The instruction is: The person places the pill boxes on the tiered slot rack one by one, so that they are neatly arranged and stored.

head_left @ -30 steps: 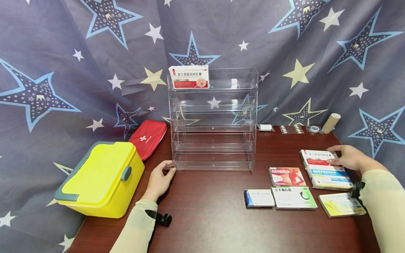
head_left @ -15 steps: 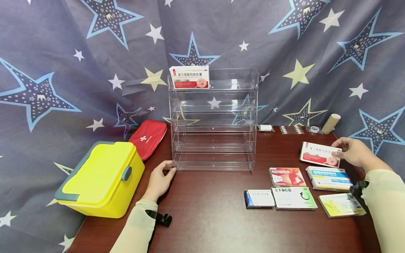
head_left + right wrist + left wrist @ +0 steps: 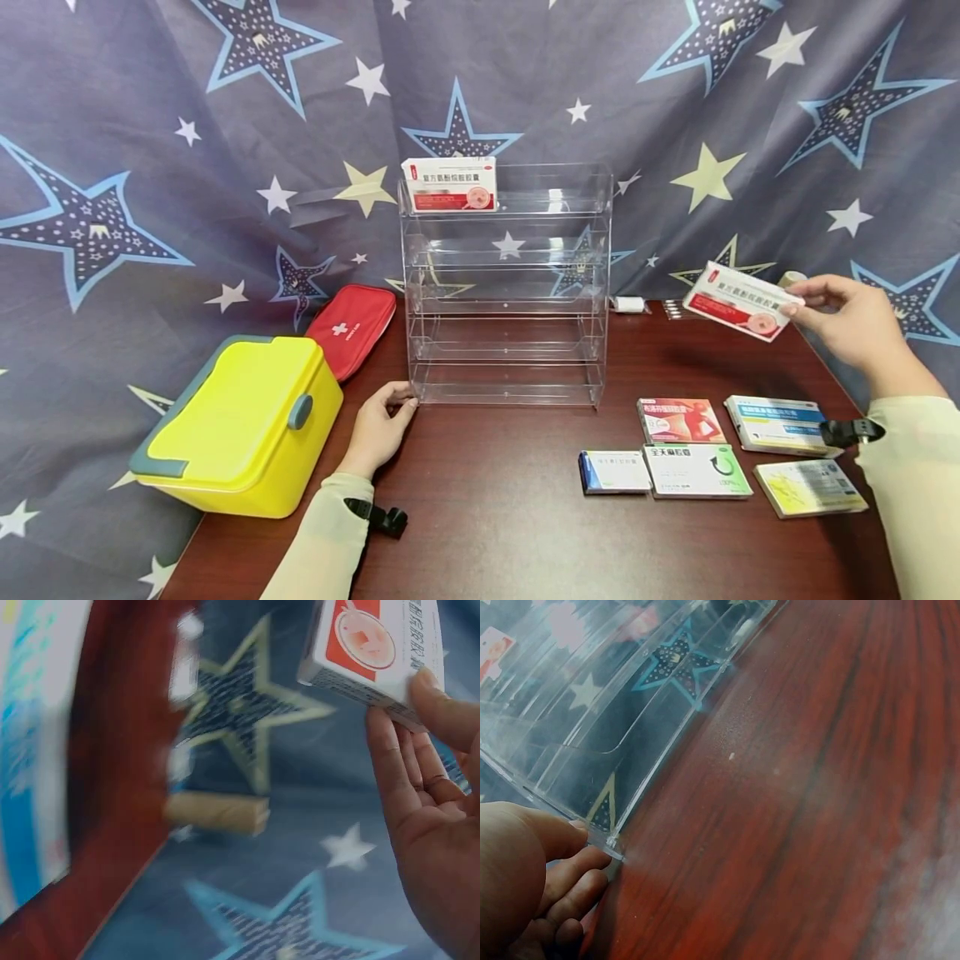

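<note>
In the head view, my right hand (image 3: pixel 851 321) pinches a red-and-white medicine box (image 3: pixel 742 302) by its right end, tilted and raised above the table. The right wrist view shows the thumb on the printed face of that medicine box (image 3: pixel 367 645) and the fingers behind it. My left hand (image 3: pixel 381 423) holds the lower left front corner of a clear acrylic display rack (image 3: pixel 506 392). Thumb and fingers sit at that rack corner (image 3: pixel 611 844) in the left wrist view. A matching red-and-white medicine box (image 3: pixel 453 185) stands at the left of the top tier.
Several medicine boxes, among them a green-and-white one (image 3: pixel 697 471) and a blue-and-white one (image 3: pixel 782 423), lie on the right of the table (image 3: pixel 510 517). A yellow case (image 3: pixel 240 425) and a red first-aid pouch (image 3: pixel 351 329) stand left. Small supplies, including a white roll (image 3: pixel 628 305), line the back.
My right hand has lifted the red-and-white medicine box off the table beside the blue-and-white one and moved it up and slightly left. The left hand stays at the rack corner.
</note>
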Action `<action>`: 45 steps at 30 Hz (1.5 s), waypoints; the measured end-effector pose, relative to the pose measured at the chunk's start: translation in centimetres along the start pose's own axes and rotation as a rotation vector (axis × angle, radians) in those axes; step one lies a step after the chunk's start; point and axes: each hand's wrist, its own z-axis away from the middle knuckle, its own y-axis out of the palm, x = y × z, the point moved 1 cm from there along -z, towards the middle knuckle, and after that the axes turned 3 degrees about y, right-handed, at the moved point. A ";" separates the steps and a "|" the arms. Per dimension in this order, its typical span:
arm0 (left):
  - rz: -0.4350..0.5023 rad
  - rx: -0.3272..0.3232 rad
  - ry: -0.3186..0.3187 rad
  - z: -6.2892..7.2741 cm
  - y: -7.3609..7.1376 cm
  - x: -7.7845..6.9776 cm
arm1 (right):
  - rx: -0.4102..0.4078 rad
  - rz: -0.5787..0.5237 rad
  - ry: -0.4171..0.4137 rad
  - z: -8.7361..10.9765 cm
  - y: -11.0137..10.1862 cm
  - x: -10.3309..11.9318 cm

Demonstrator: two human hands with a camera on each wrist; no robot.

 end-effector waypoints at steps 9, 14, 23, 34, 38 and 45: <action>-0.002 0.002 0.006 -0.1 0.0 0.2 | -0.135 -0.230 -0.137 -0.8 -1.6 8.5; 0.000 -0.001 0.005 -0.1 -0.1 0.1 | -0.201 -0.389 -0.203 -1.7 -2.3 13.4; -0.005 -0.001 0.010 -0.2 -0.1 0.3 | -0.245 -0.538 -0.331 -4.6 -1.7 20.7; 0.002 0.001 0.010 -0.3 0.1 0.3 | -0.180 -0.539 -0.325 -8.7 0.6 27.5; 0.002 0.002 0.005 -0.2 0.1 0.2 | -0.138 -0.526 -0.276 -10.3 2.0 29.2; -0.003 0.005 0.003 -0.1 -0.1 0.2 | -0.123 -0.447 -0.238 -12.4 4.7 30.8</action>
